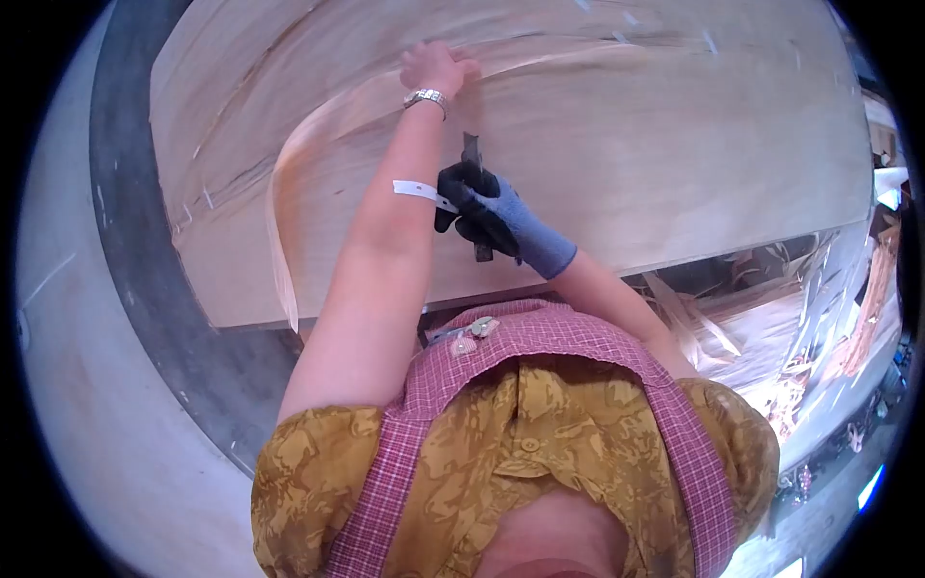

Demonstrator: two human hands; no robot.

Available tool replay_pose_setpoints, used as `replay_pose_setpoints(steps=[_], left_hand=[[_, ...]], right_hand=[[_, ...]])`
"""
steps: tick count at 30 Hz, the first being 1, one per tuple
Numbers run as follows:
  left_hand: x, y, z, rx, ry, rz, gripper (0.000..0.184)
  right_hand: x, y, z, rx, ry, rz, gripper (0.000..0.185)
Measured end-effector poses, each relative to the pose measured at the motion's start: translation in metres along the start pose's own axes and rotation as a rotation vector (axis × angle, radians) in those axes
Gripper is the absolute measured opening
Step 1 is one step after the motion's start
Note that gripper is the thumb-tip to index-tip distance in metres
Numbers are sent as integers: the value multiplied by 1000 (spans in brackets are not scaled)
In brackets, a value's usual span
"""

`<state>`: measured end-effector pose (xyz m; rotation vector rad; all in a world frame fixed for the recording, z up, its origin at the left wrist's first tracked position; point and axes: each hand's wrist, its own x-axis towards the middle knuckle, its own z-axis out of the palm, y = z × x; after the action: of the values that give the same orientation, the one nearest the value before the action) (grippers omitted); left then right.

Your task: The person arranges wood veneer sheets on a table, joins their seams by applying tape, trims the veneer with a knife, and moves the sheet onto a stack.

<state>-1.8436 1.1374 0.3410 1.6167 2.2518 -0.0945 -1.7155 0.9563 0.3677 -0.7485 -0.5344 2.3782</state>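
Note:
My left hand (434,69), bare with a metal watch (425,97) at the wrist, reaches far forward over the wood sheet. Its fingers look curled on a long, thin strip of veneer (332,114), though slight blur softens them. That strip arcs from the sheet's near left edge up past the hand and away to the right. Closer to my body, my right hand (487,210) wears a grey-blue glove with black fingers. It is closed round a dark, flat knife-like blade (471,146), whose ends show above and below the fist. A white perforated tape strip (414,189) sticks out leftward from the gloved fingers.
The large pale veneer sheet (674,164) has cracks and small white tape pieces (711,41) along its far part. Wood scraps (708,323) lie below its near right edge. A dark grey band (130,202) curves along the left side.

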Motion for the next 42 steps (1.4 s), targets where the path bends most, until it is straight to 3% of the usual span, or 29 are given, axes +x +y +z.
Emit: replay_pose_setpoints(steps=[4, 7, 11, 15, 20, 23, 26, 28, 31, 33, 40, 42], left_hand=[[4, -7, 7, 11, 77, 36, 41], [5, -9, 10, 4, 101, 58, 41], [-1, 1, -2, -50, 82, 57, 32], [4, -6, 13, -83, 165, 91, 29], [-1, -8, 13, -60, 274, 196, 22], [-3, -4, 29, -57, 472, 434, 16], [-20, 16, 64, 2, 520, 782, 29], [-37, 44, 69, 31, 535, 946, 56], [-54, 74, 73, -159, 309, 1017, 74], [-54, 89, 72, -228, 257, 1012, 76], [-48, 100, 80, -114, 248, 972, 70], [-46, 110, 75, -55, 299, 993, 65]], right_hand=[[-1, -17, 2, -175, -38, 44, 28], [-13, -59, 12, -570, 1, 199, 23], [-29, -75, 4, -1273, 41, -506, 10], [-60, -97, 17, -1484, 68, -469, 12], [-60, -124, -1, -1303, 336, -545, 9], [-49, -143, -33, -1073, 575, -277, 20], [-38, -152, -68, -881, 731, -325, 16], [-29, -155, -91, -790, 787, -381, 16], [-28, -172, -114, -682, 841, -471, 16], [-27, -182, -122, -605, 851, -556, 16], [-14, -168, -195, -572, 922, -199, 21], [-16, -163, -203, -547, 886, -236, 21]])
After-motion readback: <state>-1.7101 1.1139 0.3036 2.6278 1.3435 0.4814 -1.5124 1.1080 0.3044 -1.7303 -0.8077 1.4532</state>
